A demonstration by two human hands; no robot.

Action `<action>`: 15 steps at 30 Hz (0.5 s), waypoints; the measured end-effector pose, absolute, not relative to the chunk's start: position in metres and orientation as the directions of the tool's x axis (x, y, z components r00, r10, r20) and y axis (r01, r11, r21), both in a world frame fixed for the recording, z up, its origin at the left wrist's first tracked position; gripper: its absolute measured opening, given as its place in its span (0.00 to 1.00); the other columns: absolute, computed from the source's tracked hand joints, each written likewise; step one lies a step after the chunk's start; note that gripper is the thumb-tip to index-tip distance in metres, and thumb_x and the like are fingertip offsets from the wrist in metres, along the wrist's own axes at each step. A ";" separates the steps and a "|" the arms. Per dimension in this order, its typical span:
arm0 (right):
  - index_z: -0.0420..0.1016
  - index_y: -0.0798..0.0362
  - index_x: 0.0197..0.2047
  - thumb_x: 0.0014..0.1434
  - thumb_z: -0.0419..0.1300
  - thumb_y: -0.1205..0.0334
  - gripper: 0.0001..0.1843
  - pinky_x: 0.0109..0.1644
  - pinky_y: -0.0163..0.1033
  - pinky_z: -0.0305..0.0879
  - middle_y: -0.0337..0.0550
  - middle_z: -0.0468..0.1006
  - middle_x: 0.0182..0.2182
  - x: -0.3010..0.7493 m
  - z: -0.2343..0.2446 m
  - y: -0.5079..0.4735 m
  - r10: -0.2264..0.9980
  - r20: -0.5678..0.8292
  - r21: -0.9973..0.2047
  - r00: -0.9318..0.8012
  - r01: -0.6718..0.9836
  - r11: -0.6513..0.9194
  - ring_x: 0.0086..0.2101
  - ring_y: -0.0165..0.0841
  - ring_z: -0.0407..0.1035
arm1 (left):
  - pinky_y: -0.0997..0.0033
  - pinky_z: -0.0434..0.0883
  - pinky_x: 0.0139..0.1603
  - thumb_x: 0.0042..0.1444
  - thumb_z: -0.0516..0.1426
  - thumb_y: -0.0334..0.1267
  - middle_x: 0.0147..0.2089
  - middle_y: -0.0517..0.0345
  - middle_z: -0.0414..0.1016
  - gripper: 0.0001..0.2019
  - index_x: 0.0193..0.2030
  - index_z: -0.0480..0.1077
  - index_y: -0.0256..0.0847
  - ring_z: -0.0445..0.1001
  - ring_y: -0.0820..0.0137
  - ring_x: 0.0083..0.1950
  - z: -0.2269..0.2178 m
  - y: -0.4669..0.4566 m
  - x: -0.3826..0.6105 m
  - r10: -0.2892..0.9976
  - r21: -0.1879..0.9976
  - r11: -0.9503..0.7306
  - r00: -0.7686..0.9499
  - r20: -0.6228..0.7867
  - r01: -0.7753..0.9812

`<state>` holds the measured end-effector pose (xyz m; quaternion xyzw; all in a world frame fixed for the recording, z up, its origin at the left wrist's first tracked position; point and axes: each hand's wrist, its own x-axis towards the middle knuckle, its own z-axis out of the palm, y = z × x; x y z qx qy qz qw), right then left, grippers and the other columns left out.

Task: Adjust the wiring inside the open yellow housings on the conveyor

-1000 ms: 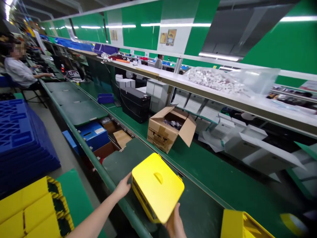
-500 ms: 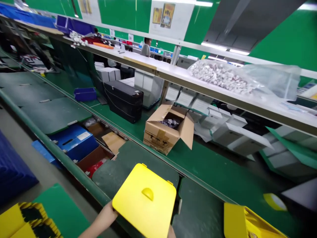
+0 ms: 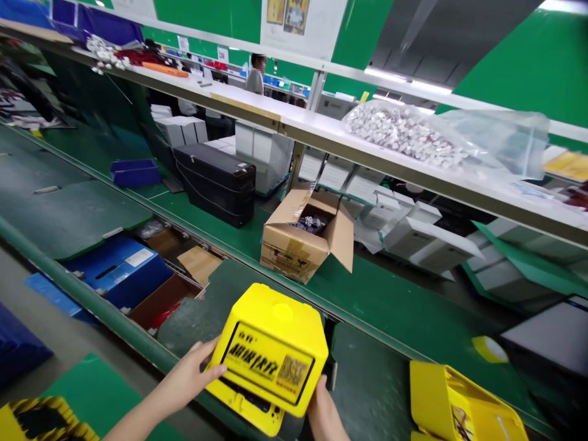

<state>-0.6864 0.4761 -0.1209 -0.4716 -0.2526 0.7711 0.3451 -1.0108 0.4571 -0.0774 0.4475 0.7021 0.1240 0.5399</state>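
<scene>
Between my two hands is a yellow plastic case [image 3: 269, 352], tilted so that its front panel with black lettering and a QR code faces me. My left hand [image 3: 197, 367] grips its left side, with the thumb over the lower front corner. At the lower right side, my right hand [image 3: 324, 407] holds the case, its fingers partly hidden behind it. A yellow lower part with dark contents shows below the label panel. The case is above the dark green plates [image 3: 367, 380] of the line.
An open cardboard box [image 3: 294, 251] stands on the green bench beyond. Another yellow case [image 3: 427, 398], open, lies at right. Blue boxes [image 3: 124, 269] sit in the line at left. A shelf [image 3: 312, 125] above carries a bag of small white parts [image 3: 404, 131].
The yellow case has been tilted: its flat lid faced me before, and now the labelled front does. My left thumb has come onto the front. The view has shifted slightly.
</scene>
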 end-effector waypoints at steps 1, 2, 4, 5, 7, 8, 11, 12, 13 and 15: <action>0.59 0.49 0.62 0.56 0.41 0.33 0.39 0.61 0.52 0.57 0.49 0.62 0.60 -0.688 -0.116 0.487 0.788 -0.531 -0.711 -0.313 -0.341 -0.615 0.59 0.43 0.58 | 0.49 0.59 0.61 0.54 0.51 0.58 0.63 0.58 0.59 0.34 0.67 0.51 0.56 0.39 0.47 0.69 -0.074 0.471 -1.012 0.796 0.687 0.527 -0.006 -0.606 0.500; 0.58 0.50 0.62 0.57 0.42 0.34 0.39 0.63 0.51 0.55 0.49 0.61 0.60 -0.689 -0.112 0.499 0.801 -0.517 -0.714 -0.301 -0.364 -0.598 0.59 0.42 0.57 | 0.51 0.61 0.59 0.54 0.51 0.58 0.61 0.56 0.61 0.34 0.67 0.52 0.54 0.46 0.47 0.67 -0.073 0.485 -1.012 0.833 0.720 0.480 -0.002 -0.553 0.501; 0.56 0.49 0.63 0.57 0.42 0.34 0.38 0.66 0.50 0.48 0.48 0.56 0.63 -0.689 -0.107 0.520 0.809 -0.519 -0.743 -0.277 -0.322 -0.587 0.63 0.40 0.49 | 0.56 0.64 0.57 0.56 0.49 0.57 0.58 0.52 0.65 0.32 0.66 0.54 0.49 0.58 0.52 0.62 -0.075 0.515 -1.013 0.899 0.767 0.384 -0.016 -0.439 0.514; 0.54 0.47 0.64 0.57 0.40 0.34 0.38 0.66 0.51 0.45 0.46 0.53 0.65 -0.688 -0.107 0.530 0.804 -0.524 -0.754 -0.282 -0.286 -0.592 0.64 0.38 0.45 | 0.56 0.62 0.58 0.58 0.48 0.57 0.57 0.52 0.66 0.31 0.66 0.54 0.48 0.60 0.54 0.60 -0.079 0.531 -1.013 0.919 0.776 0.344 -0.020 -0.394 0.528; 0.49 0.41 0.65 0.58 0.37 0.34 0.36 0.65 0.54 0.44 0.41 0.45 0.67 -0.686 -0.109 0.546 0.796 -0.515 -0.767 -0.319 -0.243 -0.594 0.65 0.35 0.39 | 0.55 0.57 0.62 0.59 0.46 0.56 0.58 0.54 0.66 0.30 0.66 0.54 0.48 0.61 0.55 0.60 -0.087 0.561 -1.011 0.942 0.796 0.270 0.024 -0.336 0.542; 0.47 0.38 0.65 0.59 0.36 0.35 0.35 0.64 0.55 0.45 0.40 0.43 0.67 -0.685 -0.112 0.553 0.795 -0.503 -0.770 -0.340 -0.240 -0.590 0.66 0.34 0.37 | 0.55 0.54 0.63 0.60 0.45 0.56 0.60 0.55 0.65 0.30 0.66 0.54 0.47 0.60 0.56 0.62 -0.092 0.576 -1.009 0.948 0.817 0.237 0.061 -0.313 0.526; 0.46 0.37 0.66 0.58 0.34 0.34 0.35 0.60 0.57 0.50 0.41 0.41 0.67 -0.683 -0.123 0.570 0.779 -0.507 -0.762 -0.368 -0.231 -0.605 0.66 0.35 0.34 | 0.60 0.53 0.64 0.60 0.45 0.55 0.61 0.59 0.63 0.29 0.65 0.57 0.46 0.60 0.58 0.62 -0.109 0.611 -1.003 0.952 0.877 0.191 0.136 -0.275 0.441; 0.47 0.38 0.65 0.58 0.34 0.34 0.36 0.59 0.57 0.52 0.41 0.41 0.67 -0.682 -0.126 0.575 0.767 -0.518 -0.754 -0.377 -0.222 -0.618 0.66 0.35 0.33 | 0.62 0.55 0.63 0.60 0.45 0.56 0.61 0.59 0.64 0.29 0.64 0.58 0.45 0.62 0.59 0.61 -0.114 0.620 -1.001 0.950 0.886 0.197 0.142 -0.279 0.419; 0.49 0.38 0.65 0.58 0.35 0.33 0.36 0.59 0.57 0.53 0.40 0.41 0.67 -0.681 -0.130 0.579 0.753 -0.531 -0.743 -0.389 -0.212 -0.634 0.66 0.35 0.33 | 0.64 0.58 0.62 0.60 0.46 0.56 0.60 0.59 0.65 0.29 0.63 0.60 0.44 0.64 0.60 0.60 -0.120 0.627 -0.999 0.946 0.888 0.215 0.140 -0.293 0.407; 0.52 0.37 0.63 0.57 0.36 0.33 0.35 0.58 0.58 0.53 0.38 0.42 0.67 -0.679 -0.136 0.585 0.723 -0.558 -0.722 -0.406 -0.191 -0.665 0.66 0.36 0.32 | 0.66 0.61 0.59 0.59 0.47 0.57 0.59 0.58 0.66 0.30 0.62 0.61 0.43 0.65 0.61 0.59 -0.131 0.636 -0.997 0.935 0.885 0.259 0.131 -0.331 0.387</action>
